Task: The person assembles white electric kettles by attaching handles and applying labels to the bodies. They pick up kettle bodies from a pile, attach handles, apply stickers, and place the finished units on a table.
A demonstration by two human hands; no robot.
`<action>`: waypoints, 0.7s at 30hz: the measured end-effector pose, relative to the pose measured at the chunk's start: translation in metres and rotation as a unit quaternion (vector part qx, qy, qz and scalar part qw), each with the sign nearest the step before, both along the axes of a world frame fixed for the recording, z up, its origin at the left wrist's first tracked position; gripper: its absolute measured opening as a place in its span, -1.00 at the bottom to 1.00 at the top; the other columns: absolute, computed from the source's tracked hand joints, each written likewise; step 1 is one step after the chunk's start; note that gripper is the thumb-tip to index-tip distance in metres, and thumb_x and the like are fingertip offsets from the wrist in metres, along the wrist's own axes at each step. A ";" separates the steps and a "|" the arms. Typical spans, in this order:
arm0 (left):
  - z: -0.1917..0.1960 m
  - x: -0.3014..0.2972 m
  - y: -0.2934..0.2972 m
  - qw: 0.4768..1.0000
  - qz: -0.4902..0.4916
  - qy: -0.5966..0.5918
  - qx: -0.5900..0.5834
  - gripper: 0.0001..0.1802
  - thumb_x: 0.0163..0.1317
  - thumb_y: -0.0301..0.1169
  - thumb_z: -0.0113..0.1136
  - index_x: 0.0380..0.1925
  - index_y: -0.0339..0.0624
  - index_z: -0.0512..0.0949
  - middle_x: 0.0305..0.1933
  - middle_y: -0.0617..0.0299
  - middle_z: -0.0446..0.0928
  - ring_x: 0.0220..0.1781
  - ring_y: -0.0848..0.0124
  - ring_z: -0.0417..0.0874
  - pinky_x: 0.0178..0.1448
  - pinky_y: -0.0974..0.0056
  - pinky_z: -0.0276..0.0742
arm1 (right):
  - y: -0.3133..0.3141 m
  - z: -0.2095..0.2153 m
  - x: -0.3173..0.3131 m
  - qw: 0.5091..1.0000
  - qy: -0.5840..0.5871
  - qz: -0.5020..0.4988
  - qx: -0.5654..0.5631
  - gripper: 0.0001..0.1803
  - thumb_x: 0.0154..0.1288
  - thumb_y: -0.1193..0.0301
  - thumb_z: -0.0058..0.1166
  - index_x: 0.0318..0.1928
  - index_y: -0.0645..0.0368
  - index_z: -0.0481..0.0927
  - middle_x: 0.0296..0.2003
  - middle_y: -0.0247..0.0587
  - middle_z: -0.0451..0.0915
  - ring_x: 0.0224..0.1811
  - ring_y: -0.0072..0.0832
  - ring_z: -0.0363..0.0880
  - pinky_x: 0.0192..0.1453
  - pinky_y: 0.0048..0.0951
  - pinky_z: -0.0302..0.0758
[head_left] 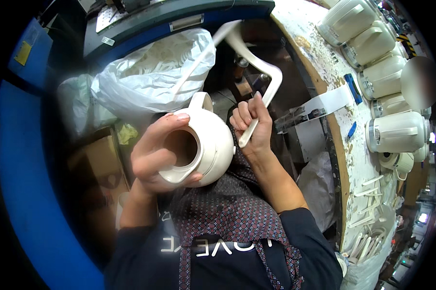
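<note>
A round, cream-white jug body (217,150) is tilted in front of my chest, its open mouth facing left and a small loop standing at its top. My left hand (152,152) grips it around the rim, with fingers at the mouth's edge and the inside partly in view. To its right, my right hand (254,123) is closed around the lower end of a long, bent, white plastic handle (273,82). The handle rises above the jug, apart from it, and its far upper end is blurred. A patterned apron (232,212) lies below the jug.
Ahead on the left sits a white plastic bag (145,87) full of pale parts. Several cream jugs (394,133) stand along the worn bench (343,154) on the right, near loose white handles (367,203). A blue cabinet (32,179) is at far left.
</note>
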State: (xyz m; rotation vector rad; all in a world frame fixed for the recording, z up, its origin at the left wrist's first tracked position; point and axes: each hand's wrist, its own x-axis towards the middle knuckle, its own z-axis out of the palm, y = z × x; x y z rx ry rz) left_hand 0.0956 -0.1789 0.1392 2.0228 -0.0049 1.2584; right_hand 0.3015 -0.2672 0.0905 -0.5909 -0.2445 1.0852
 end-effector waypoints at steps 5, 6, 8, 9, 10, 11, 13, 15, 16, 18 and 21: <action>-0.001 0.005 0.003 1.000 0.020 0.014 0.006 -0.38 -0.10 -0.15 0.58 -0.80 -0.24 0.29 0.08 -0.41 0.51 0.10 -0.12 0.63 0.29 -0.12 0.45 | -0.008 0.001 -0.012 0.998 -0.023 -0.035 -0.056 -0.55 0.56 0.32 -0.10 -0.59 -0.02 0.22 -0.72 -0.49 0.18 -0.73 -0.68 0.09 -0.63 -0.60 0.08; -0.006 0.008 0.001 1.000 0.023 -0.008 -0.008 -0.39 -0.11 -0.13 0.59 -0.79 -0.21 0.30 0.07 -0.37 0.53 0.10 -0.11 0.63 0.28 -0.13 0.46 | -0.010 0.000 -0.014 0.997 -0.019 -0.051 -0.057 -0.56 0.53 0.34 -0.06 -0.58 -0.02 0.21 -0.71 -0.48 0.17 -0.73 -0.68 0.08 -0.64 -0.60 0.06; -0.002 0.008 -0.003 0.999 0.029 0.023 0.003 -0.40 -0.12 -0.12 0.59 -0.74 -0.19 0.31 0.07 -0.34 0.54 0.09 -0.12 0.64 0.27 -0.12 0.47 | -0.015 0.000 -0.016 0.991 -0.062 -0.079 -0.087 -0.58 0.52 0.34 -0.05 -0.57 0.00 0.23 -0.69 -0.44 0.24 -0.70 -0.67 0.14 -0.61 -0.60 0.12; -0.001 0.009 -0.004 0.999 0.033 0.038 0.008 -0.41 -0.12 -0.11 0.60 -0.72 -0.18 0.31 0.07 -0.33 0.55 0.08 -0.13 0.64 0.26 -0.12 0.48 | -0.017 0.000 -0.015 0.987 -0.084 -0.091 -0.103 -0.58 0.52 0.34 -0.04 -0.57 0.01 0.23 -0.68 -0.43 0.27 -0.69 -0.66 0.17 -0.59 -0.60 0.15; -0.005 0.013 -0.008 0.999 0.032 0.008 0.024 -0.41 -0.12 -0.09 0.60 -0.64 -0.14 0.30 0.08 -0.31 0.55 0.05 -0.12 0.66 0.21 -0.11 0.53 | -0.018 -0.007 -0.015 0.980 -0.141 -0.087 -0.111 -0.68 0.51 0.28 -0.06 -0.45 0.11 0.38 -0.53 -0.33 0.43 -0.50 -0.58 0.38 -0.38 -0.55 0.38; 0.000 0.013 -0.015 0.999 0.019 0.029 0.025 -0.41 -0.11 -0.07 0.59 -0.61 -0.10 0.29 0.06 -0.25 0.58 0.03 -0.11 0.67 0.15 -0.11 0.57 | -0.018 -0.007 -0.013 0.981 -0.126 -0.037 -0.144 -0.75 0.47 0.29 -0.01 -0.27 0.23 0.51 -0.24 -0.17 0.59 -0.22 -0.51 0.52 -0.06 -0.46 0.46; -0.005 0.007 -0.033 0.996 0.005 0.063 0.063 -0.39 -0.11 -0.03 0.59 -0.67 -0.06 0.27 0.04 -0.14 0.62 0.04 -0.09 0.67 0.11 -0.11 0.60 | -0.017 -0.019 -0.006 0.945 -0.216 0.109 -0.221 -0.73 0.45 0.31 0.00 -0.12 0.31 0.54 0.02 -0.09 0.57 0.01 -0.51 0.50 0.17 -0.42 0.40; -0.009 0.001 -0.037 0.996 0.036 0.046 0.069 -0.35 -0.13 0.02 0.57 -0.77 -0.03 0.24 0.04 -0.04 0.64 0.06 -0.10 0.66 0.11 -0.11 0.60 | -0.018 -0.008 -0.011 0.913 -0.348 0.059 -0.203 -0.80 0.45 0.35 0.01 -0.20 0.27 0.49 0.09 -0.02 0.53 0.11 -0.44 0.45 0.26 -0.37 0.37; -0.012 0.000 -0.031 0.997 0.023 0.046 0.059 -0.35 -0.14 0.03 0.58 -0.75 -0.04 0.25 0.05 -0.05 0.63 0.07 -0.10 0.65 0.11 -0.10 0.60 | -0.018 -0.010 -0.010 0.919 -0.373 0.001 -0.131 -0.83 0.46 0.38 -0.02 -0.21 0.24 0.45 0.08 0.02 0.53 0.12 -0.40 0.46 0.27 -0.33 0.37; -0.011 0.002 -0.016 1.000 0.019 0.015 0.013 -0.39 -0.16 0.07 0.57 -0.65 -0.07 0.34 0.12 -0.13 0.57 0.07 -0.14 0.65 0.21 -0.11 0.53 | -0.015 -0.009 -0.014 0.936 -0.349 -0.041 -0.023 -0.84 0.44 0.41 -0.01 -0.22 0.23 0.37 -0.04 0.07 0.58 -0.01 -0.37 0.53 0.17 -0.33 0.44; -0.011 0.005 -0.004 0.987 0.153 -0.006 -0.042 -0.07 -0.27 0.30 0.51 0.05 -0.06 0.55 0.41 -0.34 0.19 0.40 -0.22 0.31 0.43 -0.23 0.19 | -0.001 0.004 -0.012 0.950 -0.283 -0.001 -0.130 -0.79 0.49 0.37 -0.08 -0.15 0.31 0.44 -0.08 0.08 0.63 -0.08 -0.36 0.61 0.11 -0.32 0.53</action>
